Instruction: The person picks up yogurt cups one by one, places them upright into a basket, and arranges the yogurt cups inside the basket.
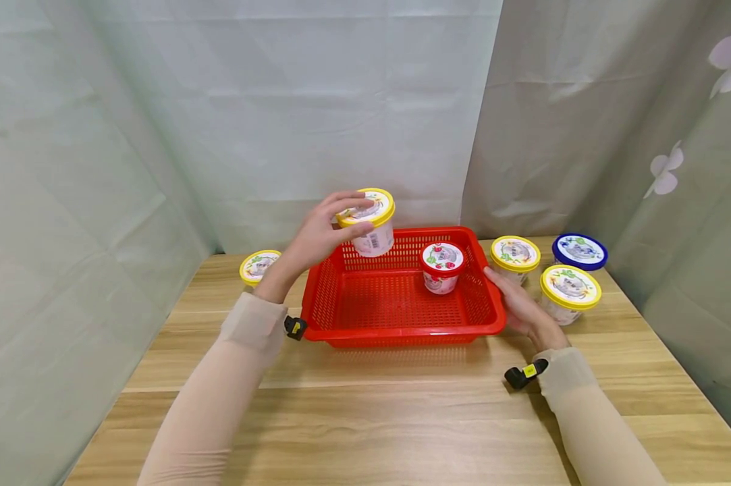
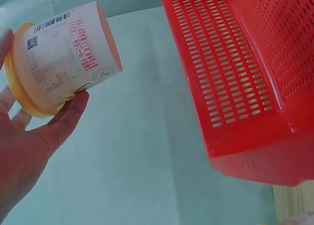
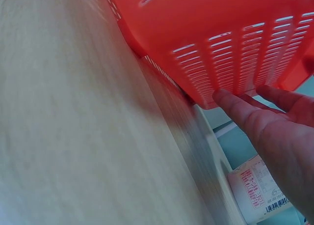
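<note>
My left hand [image 1: 314, 237] grips a white paper tub [image 1: 375, 241] with a yellow lid, held up over the back left of a red plastic basket [image 1: 401, 332]. In the left wrist view the tub [image 2: 73, 53] is tipped on its side, with fingers and thumb around its lid end. Inside the basket, toward the right, stands a tub with a red lid [image 1: 442, 260]. My right hand [image 1: 521, 307] is at the basket's right side. Its extended fingers [image 3: 240, 107] touch the slotted outer wall in the right wrist view.
Right of the basket stand two yellow-lidded tubs [image 1: 515, 253] [image 1: 570, 287] and a blue-lidded tub [image 1: 580, 251]. Another yellow-lidded tub [image 1: 258, 266] is at the left, partly behind my left wrist. A pale curtain [image 1: 292, 108] hangs behind the wooden table [image 1: 389, 418].
</note>
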Demonstrator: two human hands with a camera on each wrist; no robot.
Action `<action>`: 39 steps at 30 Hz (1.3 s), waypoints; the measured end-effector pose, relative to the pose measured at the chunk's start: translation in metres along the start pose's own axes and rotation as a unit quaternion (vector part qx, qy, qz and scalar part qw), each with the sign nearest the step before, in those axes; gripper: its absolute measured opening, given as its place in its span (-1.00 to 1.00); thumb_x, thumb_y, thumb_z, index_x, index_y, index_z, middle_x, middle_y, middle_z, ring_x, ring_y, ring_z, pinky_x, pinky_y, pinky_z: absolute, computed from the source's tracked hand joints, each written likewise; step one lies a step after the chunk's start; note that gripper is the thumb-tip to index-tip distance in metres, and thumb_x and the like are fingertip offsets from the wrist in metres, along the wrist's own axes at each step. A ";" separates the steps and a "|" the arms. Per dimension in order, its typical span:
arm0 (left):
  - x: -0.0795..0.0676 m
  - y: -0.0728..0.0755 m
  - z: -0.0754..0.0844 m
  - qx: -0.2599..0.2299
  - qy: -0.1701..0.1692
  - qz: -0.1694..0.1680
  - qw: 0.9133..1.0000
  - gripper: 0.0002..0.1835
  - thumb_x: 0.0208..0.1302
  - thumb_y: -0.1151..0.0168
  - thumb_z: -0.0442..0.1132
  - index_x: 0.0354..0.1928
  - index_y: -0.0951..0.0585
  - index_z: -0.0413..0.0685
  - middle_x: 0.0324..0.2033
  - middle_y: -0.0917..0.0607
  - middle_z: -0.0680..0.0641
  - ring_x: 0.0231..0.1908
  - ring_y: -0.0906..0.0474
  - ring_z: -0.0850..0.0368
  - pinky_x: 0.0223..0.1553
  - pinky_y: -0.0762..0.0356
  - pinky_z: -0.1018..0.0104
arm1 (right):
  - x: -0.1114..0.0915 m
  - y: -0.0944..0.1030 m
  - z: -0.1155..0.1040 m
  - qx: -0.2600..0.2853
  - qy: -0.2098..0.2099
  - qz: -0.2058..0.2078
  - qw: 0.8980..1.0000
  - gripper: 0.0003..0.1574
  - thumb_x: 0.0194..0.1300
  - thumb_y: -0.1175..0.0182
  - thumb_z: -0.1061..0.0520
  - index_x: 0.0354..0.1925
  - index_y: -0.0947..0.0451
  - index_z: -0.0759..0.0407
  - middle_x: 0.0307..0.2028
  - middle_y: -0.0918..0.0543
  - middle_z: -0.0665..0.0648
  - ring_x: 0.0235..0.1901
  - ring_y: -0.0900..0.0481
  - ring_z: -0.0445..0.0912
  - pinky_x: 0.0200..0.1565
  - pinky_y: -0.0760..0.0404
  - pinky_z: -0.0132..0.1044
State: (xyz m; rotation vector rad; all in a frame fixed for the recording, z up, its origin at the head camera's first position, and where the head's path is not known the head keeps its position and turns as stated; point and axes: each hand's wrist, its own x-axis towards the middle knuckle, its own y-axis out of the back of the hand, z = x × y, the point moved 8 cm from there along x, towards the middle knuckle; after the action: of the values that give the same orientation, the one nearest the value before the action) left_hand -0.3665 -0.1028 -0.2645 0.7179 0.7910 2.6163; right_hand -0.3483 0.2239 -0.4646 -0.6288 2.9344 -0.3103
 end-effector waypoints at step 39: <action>0.027 -0.055 0.001 -0.031 -0.008 -0.101 0.994 -0.49 0.34 -0.45 0.01 0.30 -0.65 0.17 0.37 -0.44 0.15 0.29 -0.38 0.14 0.17 -0.58 0.15 | -0.001 0.000 -0.001 -0.006 0.006 -0.010 1.000 -0.29 0.69 0.22 -0.25 0.47 -0.20 0.20 0.18 -0.62 0.10 0.09 -0.63 -0.06 0.08 -0.69 -0.16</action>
State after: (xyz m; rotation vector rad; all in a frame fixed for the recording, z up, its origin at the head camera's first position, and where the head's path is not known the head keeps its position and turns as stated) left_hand -0.3802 -0.0475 -0.2858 0.6065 0.7347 2.4399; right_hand -0.3481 0.2247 -0.4640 -0.6609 2.9446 -0.2985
